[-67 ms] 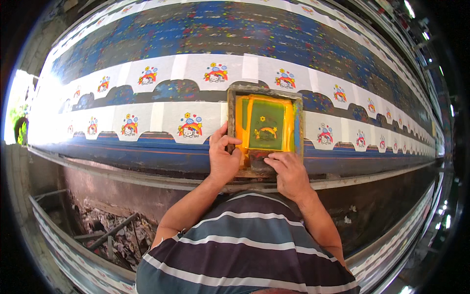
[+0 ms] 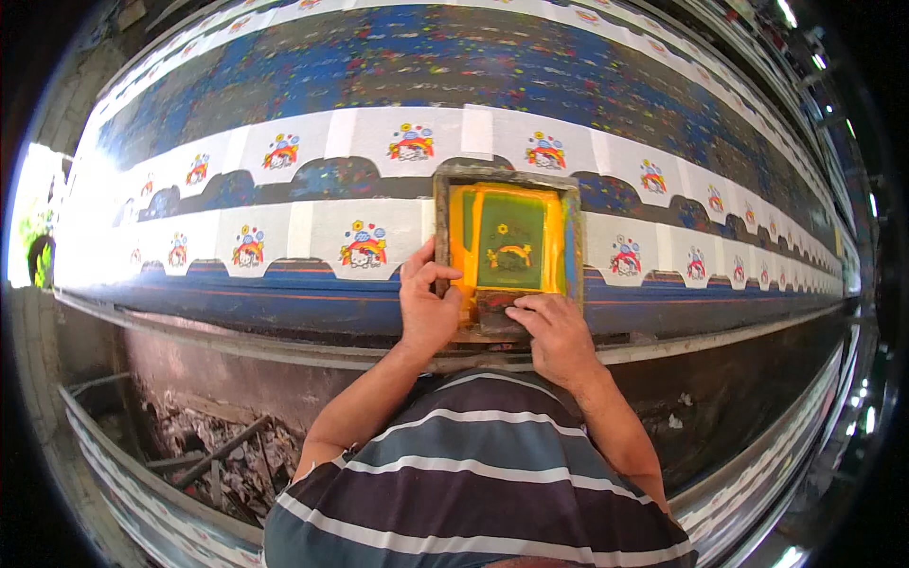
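Observation:
A small screen-printing frame [image 2: 578,204] lies flat over the near row of white printed fabric pieces. Yellow ink [image 2: 462,222] coats the borders of its greenish mesh [image 2: 512,218], where a rainbow-like design shows through. My left hand [image 2: 431,308] is closed on the frame's left side, its index finger bent over the edge. At the frame's near end, my right hand [image 2: 561,336] pinches a dark, ink-stained squeegee [image 2: 495,310]. The squeegee rests against the near edge of the mesh; its lower part is partly hidden by my fingers.
A long printing table [image 2: 265,301] curves across the view, its blue surface spotted with ink. Rows of white fabric pieces [image 2: 331,241] carry colourful cartoon prints. A rail [image 2: 237,346] runs along the near edge. Scraps [image 2: 227,445] lie in a heap below left.

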The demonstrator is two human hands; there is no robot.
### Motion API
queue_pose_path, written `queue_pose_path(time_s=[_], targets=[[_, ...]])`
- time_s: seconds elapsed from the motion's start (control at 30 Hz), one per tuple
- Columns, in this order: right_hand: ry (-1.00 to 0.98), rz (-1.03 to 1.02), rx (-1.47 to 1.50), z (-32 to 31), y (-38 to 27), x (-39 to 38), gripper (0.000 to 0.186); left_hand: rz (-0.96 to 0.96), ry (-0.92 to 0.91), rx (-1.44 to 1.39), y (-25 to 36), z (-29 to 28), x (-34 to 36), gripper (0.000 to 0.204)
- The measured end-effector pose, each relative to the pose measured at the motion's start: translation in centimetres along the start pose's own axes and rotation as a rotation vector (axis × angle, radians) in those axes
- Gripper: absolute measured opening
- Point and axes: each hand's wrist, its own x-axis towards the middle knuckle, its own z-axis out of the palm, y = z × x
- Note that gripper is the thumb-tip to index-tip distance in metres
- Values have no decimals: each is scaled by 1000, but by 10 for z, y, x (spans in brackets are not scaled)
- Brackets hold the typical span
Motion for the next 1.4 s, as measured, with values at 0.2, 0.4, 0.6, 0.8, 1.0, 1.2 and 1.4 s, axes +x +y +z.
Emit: queue_pose_path(time_s=[0.2, 0.4, 0.6, 0.8, 1.0, 1.2, 1.4], targets=[[147, 14, 123, -3, 7, -33, 47, -40, -21, -78, 0, -8, 5, 31], [494, 334, 154, -24, 60, -91, 40, 103, 32, -134, 31, 36, 0, 31], [559, 445, 280, -56, 121, -152, 41, 180, 8, -74, 51, 136, -16, 32], [549, 442, 322, -93, 168, -195, 41, 30, -24, -259, 60, 204, -28, 34], [526, 305, 259, -118, 185, -206, 39, -49, -47, -343, 63, 219, -31, 39], [402, 46, 118, -123, 173, -187, 46, -108, -63, -356, 67, 216, -31, 41], [175, -79, -93, -119, 170, -150, 41, -125, -69, -416, 63, 216, -29, 41]])
